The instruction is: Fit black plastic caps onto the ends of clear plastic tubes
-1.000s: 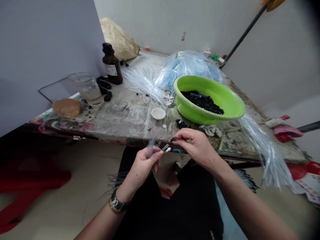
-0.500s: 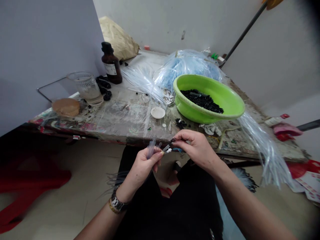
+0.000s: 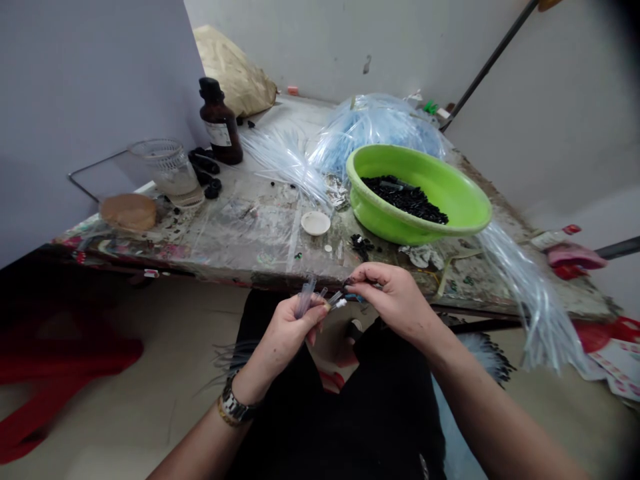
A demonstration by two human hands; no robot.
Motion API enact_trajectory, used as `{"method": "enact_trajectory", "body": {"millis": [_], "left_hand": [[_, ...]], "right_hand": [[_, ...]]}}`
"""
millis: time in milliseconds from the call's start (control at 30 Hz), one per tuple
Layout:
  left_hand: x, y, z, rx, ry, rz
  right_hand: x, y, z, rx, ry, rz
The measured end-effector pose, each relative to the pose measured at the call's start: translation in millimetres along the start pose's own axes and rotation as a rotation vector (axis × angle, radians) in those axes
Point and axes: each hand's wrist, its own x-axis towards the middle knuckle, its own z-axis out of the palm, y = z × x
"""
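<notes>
My left hand is closed around a bunch of clear plastic tubes, whose cut ends stick up past the thumb. One or two tube ends lean right from its fingertips, and a small white piece shows beside them. Thumb and forefinger of my right hand pinch a small black piece at the tip of a leaning tube. Whether the piece sits on the tube or only touches it, I cannot tell. Both hands hover just in front of the table edge, above my lap.
A green basin of small black pieces stands on the stained table. Near it are a small white dish and loose black pieces. Tube bundles lie behind. At left stand a brown bottle and a glass.
Both hands keep nearly the same pose, with the black piece still held at the tube tip. The camera view has shifted slightly.
</notes>
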Motion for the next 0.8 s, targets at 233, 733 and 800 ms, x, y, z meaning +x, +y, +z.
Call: {"method": "enact_trajectory", "body": {"millis": [233,733,800], "left_hand": [[-1.5,1.1,0.0,-0.037,-0.012,-0.018],[-0.3,0.8,1.7,-0.05,-0.006,-0.039],[-0.5,1.1,2.3,-0.029,-0.019,-0.036]], "right_hand": [[-3.9,3.4,1.1,0.089,-0.009,0.098],[-9.3,0.1,1.2,0.0,0.035,0.022],[-9.6,-0.7,0.4,-0.011,0.036,0.016]]}}
